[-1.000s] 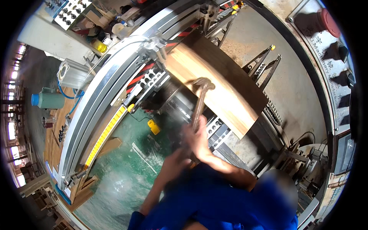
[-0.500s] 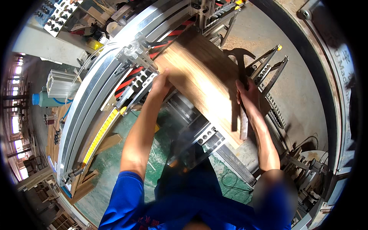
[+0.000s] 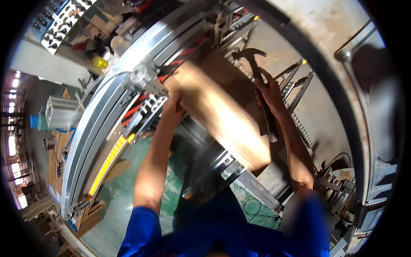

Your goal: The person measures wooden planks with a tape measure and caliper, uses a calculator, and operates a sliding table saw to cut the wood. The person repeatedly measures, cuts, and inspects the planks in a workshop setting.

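A thick wooden board [image 3: 214, 100] lies slantwise before me, bright sunlight along its near face and shadow on the far part. At its left end my left hand [image 3: 173, 103] grips the near edge, its fingers mostly hidden under the wood. My right hand [image 3: 269, 92] is wrapped round the handle of a claw hammer [image 3: 269, 124] at the board's right side. The hammer's dark head points away from me, beyond the board's far edge, and the handle end hangs by its near right corner. Whether the hammer touches the wood I cannot tell.
A curved-looking metal machine beam [image 3: 100, 115] with a clamp block [image 3: 145, 79] runs along the left. Below the board sits a metal support rail [image 3: 257, 184]. Toothed metal bars [image 3: 293, 77] stand at the right. A dark machine frame [image 3: 338, 77] arches beyond them.
My right hand and the hammer have moved up and left, and the hammer's head now tilts further left. The left hand stays at the board's left end. My view has shifted slightly.
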Demonstrator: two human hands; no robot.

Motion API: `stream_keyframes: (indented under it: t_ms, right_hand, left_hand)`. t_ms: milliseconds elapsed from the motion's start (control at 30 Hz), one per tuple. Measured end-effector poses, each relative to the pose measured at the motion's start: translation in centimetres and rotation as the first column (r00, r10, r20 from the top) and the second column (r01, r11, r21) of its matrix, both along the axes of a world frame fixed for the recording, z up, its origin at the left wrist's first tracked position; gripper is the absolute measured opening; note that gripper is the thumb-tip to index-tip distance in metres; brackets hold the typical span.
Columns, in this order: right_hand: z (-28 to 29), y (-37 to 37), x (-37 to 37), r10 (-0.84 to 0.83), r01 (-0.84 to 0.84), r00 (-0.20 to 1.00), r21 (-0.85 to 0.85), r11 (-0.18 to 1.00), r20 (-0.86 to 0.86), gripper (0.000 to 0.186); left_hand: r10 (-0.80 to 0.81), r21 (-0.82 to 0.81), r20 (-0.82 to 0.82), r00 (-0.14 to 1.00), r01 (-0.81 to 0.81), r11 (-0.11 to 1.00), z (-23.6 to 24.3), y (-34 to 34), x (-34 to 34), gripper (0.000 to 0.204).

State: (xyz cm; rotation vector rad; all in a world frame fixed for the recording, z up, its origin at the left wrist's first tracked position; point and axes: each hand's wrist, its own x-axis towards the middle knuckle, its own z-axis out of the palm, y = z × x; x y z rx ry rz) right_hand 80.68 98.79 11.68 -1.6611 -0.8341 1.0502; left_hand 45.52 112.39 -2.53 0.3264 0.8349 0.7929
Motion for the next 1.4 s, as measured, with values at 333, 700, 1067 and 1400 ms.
stream_keyframes:
  t_ms: [333,700,1067,1400]
  right_hand:
    - [-0.6,10.5,7.5,0.126,-0.127,0.981,-0.001,0.992,-0.149,0.048]
    - [0.5,11.6,6.6,0.183,-0.197,0.977,-0.143,0.970,-0.107,0.046]
    - [3.5,-4.3,-10.7,0.154,-0.133,0.960,-0.106,0.986,0.232,0.065]
    - [6.7,-14.3,-28.1,0.890,-0.743,0.456,-0.559,0.368,-0.021,0.041]
  left_hand:
    - [0.063,-0.079,-0.031,0.998,-0.065,0.995,1.4,-0.4,1.2,0.035]
    - [0.119,-0.058,-0.080,0.990,-0.124,0.991,-1.9,0.2,0.9,0.035]
    - [0.047,0.118,-0.106,0.993,-0.034,0.992,-1.5,-0.2,2.5,0.040]
    - [0.110,0.402,-0.881,0.460,0.608,0.685,-10.2,-29.4,-27.5,0.037]
